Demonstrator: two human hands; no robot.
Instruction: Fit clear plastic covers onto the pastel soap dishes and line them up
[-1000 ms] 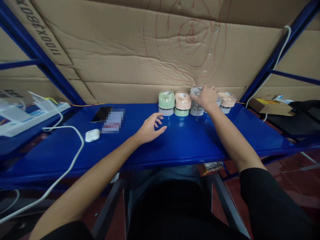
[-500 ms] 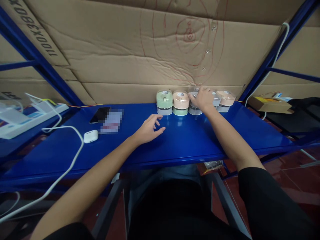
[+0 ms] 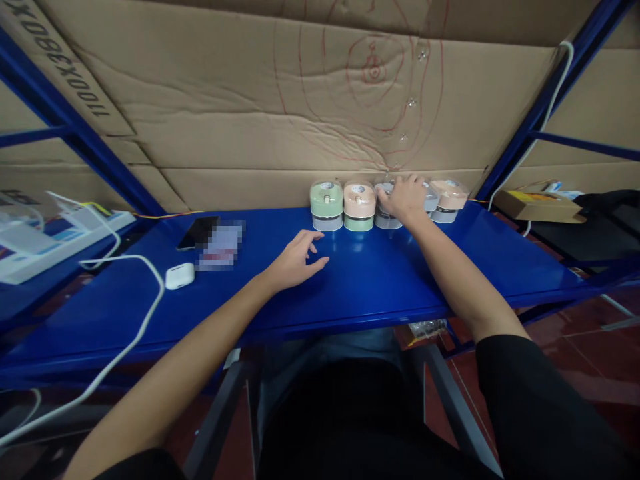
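Boxes (image 3: 359, 193) are standing in a row along the worktop (image 3: 350, 287) at its far side. We are holding our right hand (image 3: 406, 199) over the middle box (image 3: 388, 219); whether it is gripping, we cannot tell. Our left hand (image 3: 299, 260) is curving half-wide, near-left of the green-lidded box (image 3: 327, 198).

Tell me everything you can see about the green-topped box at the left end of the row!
The green-topped box has rounded corners and looks like shiny plastic. Its top seems clear, with a whitish label on it, and a small pale tab sits at the front. Below a dark band is a grey lower part. It stands upright on the blue table, beside a peach-topped box. The left hand isn't gripping it, but I can't tell whether a fingertip touches it.
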